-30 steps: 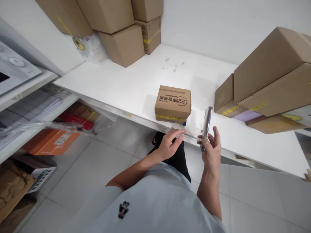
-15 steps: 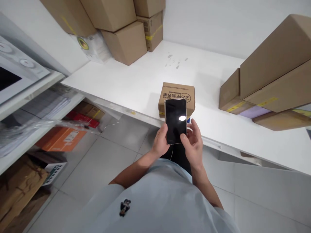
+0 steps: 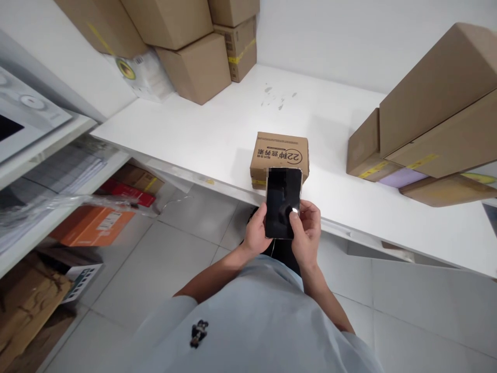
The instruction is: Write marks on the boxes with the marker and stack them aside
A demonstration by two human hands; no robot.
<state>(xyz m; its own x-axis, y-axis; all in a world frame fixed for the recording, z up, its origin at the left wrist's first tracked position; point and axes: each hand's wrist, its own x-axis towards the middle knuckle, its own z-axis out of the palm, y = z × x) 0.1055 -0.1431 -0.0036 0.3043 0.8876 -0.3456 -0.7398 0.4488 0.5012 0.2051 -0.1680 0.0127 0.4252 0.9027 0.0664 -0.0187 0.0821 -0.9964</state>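
I hold a black phone (image 3: 282,199) with a dark screen upright in front of me, gripped from both sides. My left hand (image 3: 255,233) wraps its left edge. My right hand (image 3: 307,233) grips the right edge, with the thumb resting on the lower screen. Just beyond the phone a small brown carton (image 3: 281,153) with printed black characters and yellow tape sits near the front edge of the white counter (image 3: 217,129).
Stacked cardboard boxes (image 3: 194,46) fill the counter's far left corner, and more boxes (image 3: 427,119) lie at the right. Shelves at the left carry a white appliance (image 3: 23,114), an orange box (image 3: 91,225) and a red box (image 3: 124,191). Grey floor tiles (image 3: 163,259) lie below.
A second ago my right hand alone held the phone edge-on while my left rested at the counter edge. Both hands now hold it face-up, slightly lower than half a second ago.
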